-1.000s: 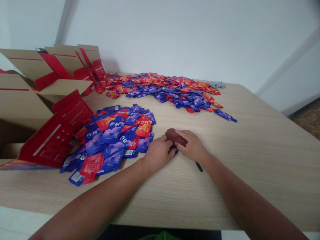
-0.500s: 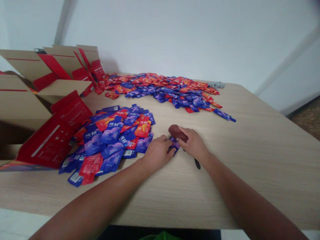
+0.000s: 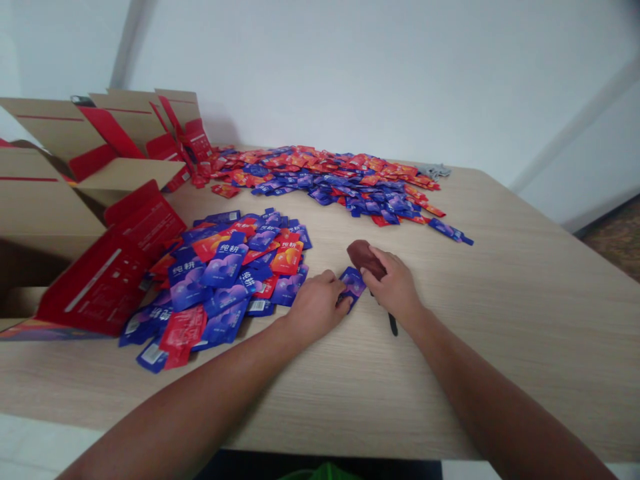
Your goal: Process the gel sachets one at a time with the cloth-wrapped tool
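Observation:
My left hand [image 3: 316, 308] rests on the wooden table [image 3: 500, 300] with its fingers curled onto a small blue sachet [image 3: 353, 283], pinning its near end. My right hand [image 3: 396, 287] is closed around a tool with a dark maroon head [image 3: 364, 256] and a thin black end [image 3: 393, 325] that sticks out behind the wrist. The maroon head sits just beyond the sachet's far right edge. A heap of blue and red sachets [image 3: 225, 273] lies just left of my left hand.
A second, wider spread of blue and red sachets [image 3: 340, 177] covers the far middle of the table. Open cardboard boxes with red flaps [image 3: 100, 200] stand along the left. A grey object [image 3: 434, 171] lies at the far edge near the wall.
My right hand has slid the maroon-headed tool away and to the right, off the blue sachet, which now shows more fully. My left hand has stayed on the sachet.

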The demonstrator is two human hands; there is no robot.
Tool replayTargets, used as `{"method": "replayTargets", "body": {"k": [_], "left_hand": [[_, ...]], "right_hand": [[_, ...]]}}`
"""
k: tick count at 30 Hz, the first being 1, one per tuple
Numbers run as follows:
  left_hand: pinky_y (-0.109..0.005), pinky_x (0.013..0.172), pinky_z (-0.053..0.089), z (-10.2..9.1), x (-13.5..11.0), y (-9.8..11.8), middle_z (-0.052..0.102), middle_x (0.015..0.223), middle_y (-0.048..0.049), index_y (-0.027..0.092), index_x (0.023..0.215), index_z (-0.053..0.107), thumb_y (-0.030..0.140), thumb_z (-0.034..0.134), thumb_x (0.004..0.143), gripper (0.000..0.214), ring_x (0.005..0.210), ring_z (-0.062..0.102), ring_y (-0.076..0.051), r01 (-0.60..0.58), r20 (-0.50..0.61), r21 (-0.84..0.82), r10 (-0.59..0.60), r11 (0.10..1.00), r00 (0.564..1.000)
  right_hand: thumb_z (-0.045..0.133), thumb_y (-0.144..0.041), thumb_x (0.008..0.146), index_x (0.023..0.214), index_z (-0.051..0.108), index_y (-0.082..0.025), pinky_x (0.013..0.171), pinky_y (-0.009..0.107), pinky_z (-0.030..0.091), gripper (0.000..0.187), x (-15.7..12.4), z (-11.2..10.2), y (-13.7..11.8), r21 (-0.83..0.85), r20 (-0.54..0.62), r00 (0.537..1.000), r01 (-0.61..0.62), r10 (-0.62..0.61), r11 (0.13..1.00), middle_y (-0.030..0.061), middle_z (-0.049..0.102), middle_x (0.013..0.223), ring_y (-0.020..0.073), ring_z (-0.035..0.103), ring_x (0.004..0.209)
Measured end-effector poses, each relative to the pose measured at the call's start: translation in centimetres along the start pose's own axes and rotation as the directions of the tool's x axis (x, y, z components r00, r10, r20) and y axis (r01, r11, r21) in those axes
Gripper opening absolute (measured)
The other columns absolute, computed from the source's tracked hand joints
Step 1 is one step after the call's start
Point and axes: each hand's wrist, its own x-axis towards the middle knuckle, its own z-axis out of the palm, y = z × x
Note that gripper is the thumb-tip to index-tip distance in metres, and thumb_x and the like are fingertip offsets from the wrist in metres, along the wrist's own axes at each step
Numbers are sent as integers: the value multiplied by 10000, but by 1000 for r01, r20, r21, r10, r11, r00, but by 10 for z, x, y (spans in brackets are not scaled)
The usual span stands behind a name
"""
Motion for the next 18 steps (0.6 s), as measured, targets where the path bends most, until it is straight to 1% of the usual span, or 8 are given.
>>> {"method": "replayTargets", "body": {"k": [2, 3, 5, 7, 9, 12, 18], "left_hand": [[-357, 842, 556, 1, 0, 0, 688, 1047, -81, 224, 1070, 791, 384, 657, 1004, 219, 928, 696, -231, 0, -1, -1, 0, 1000, 1000], [-357, 841, 558, 1, 0, -1, 693, 1047, -83, 220, 1062, 791, 379, 658, 1003, 215, 930, 697, -233, -3, -7, -5, 3, 1000, 1000], [-357, 852, 562, 3, 0, -2, 706, 1073, -86, 214, 1055, 788, 352, 663, 996, 196, 959, 702, -239, -17, -34, -20, 17, 1000, 999], [-354, 868, 565, 6, 0, -3, 719, 1112, -85, 215, 1067, 786, 320, 668, 986, 177, 989, 704, -240, -35, -63, -41, 33, 999, 997], [-353, 883, 566, 7, 1, -4, 722, 1136, -83, 223, 1087, 785, 308, 668, 985, 177, 1007, 705, -238, -48, -78, -60, 43, 997, 996], [-350, 889, 566, 8, 1, -5, 719, 1113, -78, 235, 1110, 784, 310, 669, 990, 182, 1009, 706, -234, -54, -77, -73, 49, 996, 996], [-350, 841, 558, 6, 0, -4, 689, 1057, -72, 236, 1084, 783, 340, 671, 992, 178, 938, 693, -225, -32, -46, -38, 31, 999, 998]], "right_hand": [[696, -317, 928, 1451, 660, -211, 1096, 542, 559, 535, -1, -3, -7, 68, -20, 999, 37, -36, 997, 146, 751, 1326, 343, 708, 1211], [700, -307, 927, 1452, 657, -226, 1087, 524, 568, 533, -1, -4, -10, 107, 5, 998, 63, -64, 992, 134, 752, 1326, 328, 713, 1206], [703, -276, 918, 1455, 649, -249, 1070, 499, 581, 541, -3, -5, -14, 169, 112, 984, 120, -140, 978, 113, 754, 1330, 304, 720, 1195], [704, -243, 903, 1463, 644, -255, 1073, 502, 579, 563, -5, -3, -15, 185, 212, 957, 160, -198, 970, 107, 756, 1331, 299, 715, 1197], [702, -228, 895, 1478, 635, -258, 1086, 520, 569, 588, -6, -1, -14, 162, 259, 943, 173, -211, 972, 110, 753, 1336, 306, 704, 1210], [702, -231, 897, 1488, 632, -264, 1081, 527, 568, 596, -5, 2, -10, 124, 260, 945, 170, -197, 978, 110, 753, 1328, 310, 698, 1204], [693, -264, 920, 1479, 646, -237, 1076, 532, 566, 562, -2, 4, -1, 68, 234, 960, 143, -155, 987, 125, 757, 1317, 321, 702, 1187]]}}
